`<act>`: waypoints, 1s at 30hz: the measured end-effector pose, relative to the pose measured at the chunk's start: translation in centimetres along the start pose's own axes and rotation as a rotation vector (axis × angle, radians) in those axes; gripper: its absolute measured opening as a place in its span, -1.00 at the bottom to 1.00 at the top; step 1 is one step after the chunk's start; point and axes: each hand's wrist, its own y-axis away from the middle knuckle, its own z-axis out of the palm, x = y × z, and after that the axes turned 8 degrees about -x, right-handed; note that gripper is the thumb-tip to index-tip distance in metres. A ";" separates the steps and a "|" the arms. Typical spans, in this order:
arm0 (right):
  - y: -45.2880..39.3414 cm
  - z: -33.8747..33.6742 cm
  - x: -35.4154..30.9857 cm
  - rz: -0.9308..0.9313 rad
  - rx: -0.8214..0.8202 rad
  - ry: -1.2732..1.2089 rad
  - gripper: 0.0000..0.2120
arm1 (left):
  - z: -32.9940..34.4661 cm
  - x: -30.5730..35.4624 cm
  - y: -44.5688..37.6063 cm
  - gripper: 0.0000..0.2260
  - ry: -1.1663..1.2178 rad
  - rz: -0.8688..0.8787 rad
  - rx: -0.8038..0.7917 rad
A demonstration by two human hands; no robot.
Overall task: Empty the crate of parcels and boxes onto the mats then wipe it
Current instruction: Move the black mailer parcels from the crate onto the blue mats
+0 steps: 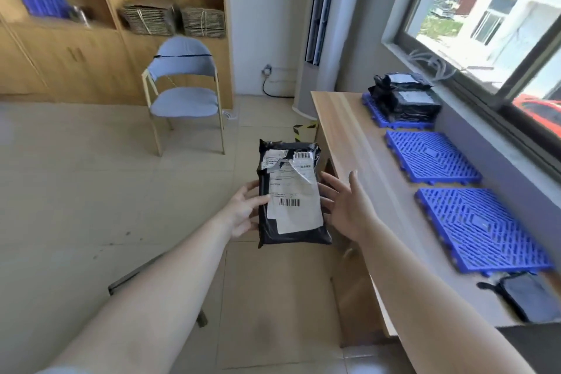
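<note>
Along the window runs a wooden table (349, 130) with three blue mats (431, 158); the far one carries black parcels (403, 97). Over the floor, a black parcel (291, 194) is held: the left hand (243, 209) pinches its edge, while the right hand (343, 206) touches it with spread, straight fingers. I judge the emptying is underway; next the parcel goes right, onto a free mat.
</note>
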 end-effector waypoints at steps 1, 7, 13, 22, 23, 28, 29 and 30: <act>-1.8 0.6 0.1 0.003 -0.007 -0.016 -0.28 | -1.0 0.6 -0.9 -0.59 -0.011 -0.007 0.020; -12.0 1.9 -1.3 0.064 -0.040 0.004 -0.20 | -4.8 5.1 -7.5 -0.60 -0.015 -0.042 0.119; -23.6 0.6 -6.0 0.139 -0.132 0.029 -0.14 | -6.9 12.0 -17.0 -0.63 0.100 -0.096 0.090; -42.6 -0.8 -17.0 0.093 -0.175 0.037 -0.20 | -8.5 25.3 -33.8 -0.35 0.130 -0.067 0.155; -44.4 -1.0 -17.9 0.090 -0.181 0.032 -0.20 | -8.9 26.5 -35.4 -0.35 0.135 -0.062 0.152; -51.9 -2.3 -21.9 0.095 -0.173 -0.021 -0.21 | -11.1 31.0 -43.4 -0.34 0.155 -0.069 0.120; -53.2 -2.6 -22.6 0.092 -0.169 -0.039 -0.21 | -11.4 31.8 -45.0 -0.34 0.154 -0.075 0.108; -54.6 -3.0 -23.1 0.088 -0.162 -0.050 -0.22 | -11.8 32.6 -46.8 -0.35 0.143 -0.081 0.092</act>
